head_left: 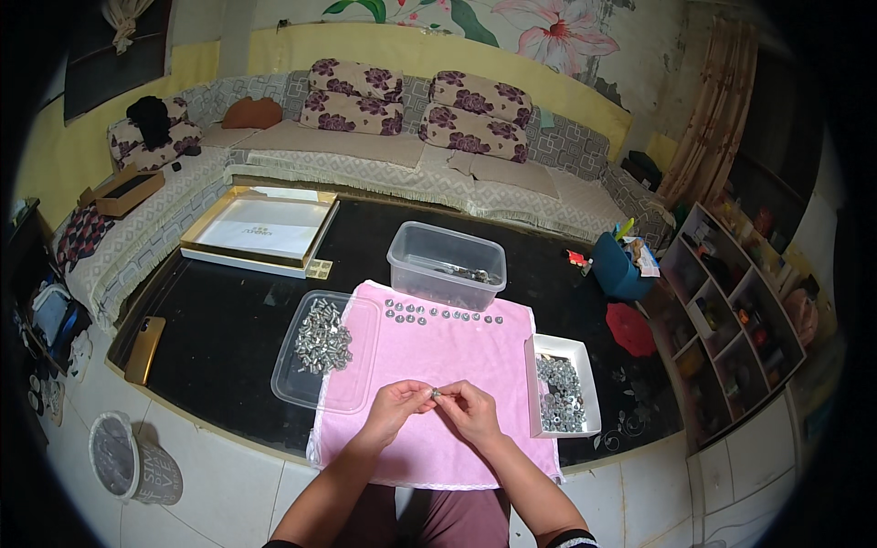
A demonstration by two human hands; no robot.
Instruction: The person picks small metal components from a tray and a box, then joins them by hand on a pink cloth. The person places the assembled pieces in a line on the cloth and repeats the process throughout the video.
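Note:
Over the pink cloth (445,356), my left hand (396,407) and my right hand (471,411) meet, fingertips pinching one small metal bolt (435,393) between them. Fingers cover much of it, so whether a nut is on it cannot be made out. To the left, a clear plastic lid (291,383) carries a heap of metal bolts (323,339). A white box (595,411) at the right holds many metal nuts (560,394). Along the cloth's far part, small metal fasteners (410,318) stand in rows.
A clear plastic tub (442,288) with some metal pieces stands at the cloth's far edge. On the black table (226,329) lie a gold phone (145,349), a shallow box (260,229), a blue container (620,267) and a red object (629,330). A waste bin (133,459) stands on the floor.

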